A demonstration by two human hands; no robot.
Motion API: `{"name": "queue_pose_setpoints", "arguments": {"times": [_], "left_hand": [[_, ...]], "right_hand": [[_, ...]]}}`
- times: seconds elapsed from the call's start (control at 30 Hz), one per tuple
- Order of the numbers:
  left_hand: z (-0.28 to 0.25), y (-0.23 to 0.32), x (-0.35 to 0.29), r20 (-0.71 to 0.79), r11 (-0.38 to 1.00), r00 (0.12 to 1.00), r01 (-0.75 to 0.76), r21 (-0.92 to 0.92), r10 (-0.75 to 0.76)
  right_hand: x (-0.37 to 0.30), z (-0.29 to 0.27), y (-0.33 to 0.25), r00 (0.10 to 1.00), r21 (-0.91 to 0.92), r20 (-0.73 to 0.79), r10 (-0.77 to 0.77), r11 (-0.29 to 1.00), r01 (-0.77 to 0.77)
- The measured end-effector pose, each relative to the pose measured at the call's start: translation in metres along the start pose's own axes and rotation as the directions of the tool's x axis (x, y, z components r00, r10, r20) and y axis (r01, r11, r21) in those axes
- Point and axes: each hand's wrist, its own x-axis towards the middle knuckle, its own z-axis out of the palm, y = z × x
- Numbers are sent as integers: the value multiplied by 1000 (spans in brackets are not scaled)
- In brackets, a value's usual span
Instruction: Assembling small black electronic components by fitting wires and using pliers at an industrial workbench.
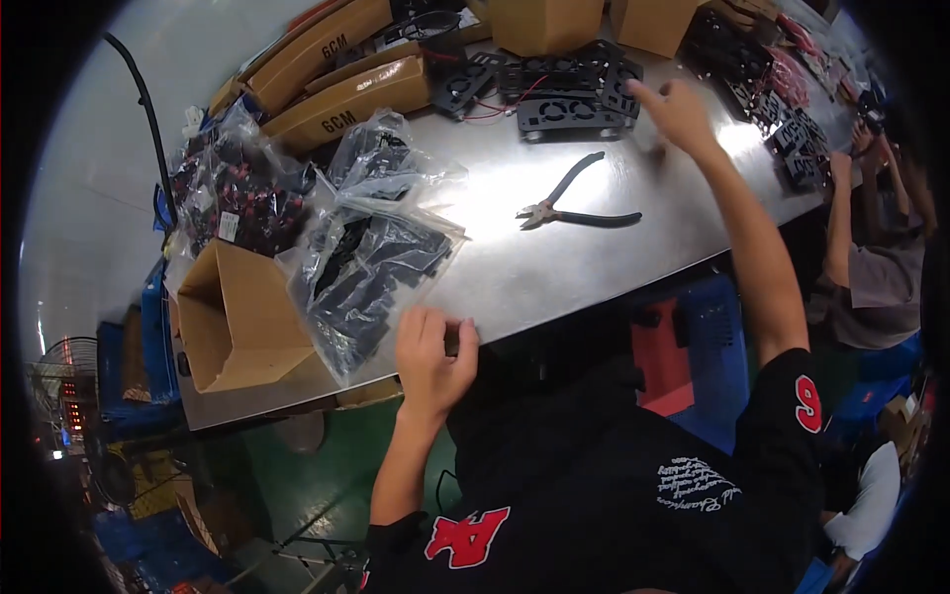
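My right hand (681,117) reaches to the far side of the metal table, its thumb stretched out at the edge of a black fan bracket (621,91) and its fingers apart. More black brackets with round fan openings (569,113) lie stacked beside it, with thin red wires (492,112) among them. At the table's front edge, my left hand (433,358) is curled, thumb bent toward the fingers; whatever lies between them is a dark patch. Cutting pliers with black handles (594,217) lie spread on the table between my hands. Clear plastic bags of black parts (381,262) lie just beyond my left hand.
An opened cardboard box (262,322) stands at the table's left end. Long cartons (346,104) and a bag of dark and red parts (242,193) lie behind it. More bagged parts (792,129) cover the right end, near another person's arm (839,218). A blue crate (712,346) stands below.
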Motion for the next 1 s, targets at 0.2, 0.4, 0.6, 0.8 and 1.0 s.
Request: {"name": "queue_pose_setpoints", "arguments": {"times": [0.2,0.4,0.6,0.8,1.0], "left_hand": [[-8,10,-13,34,997,998,-52,-63,54],[-15,22,-21,79,978,995,-37,-207,54],[-27,37,4,212,913,973,168,-371,-93],[-14,61,58,223,1,807,266,-964,-547],[-57,23,27,258,147,807,388,-910,-532]], "right_hand": [[12,-12,-60,926,116,361,114,979,-166],[40,-30,-20,981,123,33,193,973,-195],[-55,-54,-79,680,113,-617,-397,810,575],[-182,-68,-168,49,-225,-505,-861,187,956],[-244,-48,-197,-13,331,-543,-840,-228,915]]}}
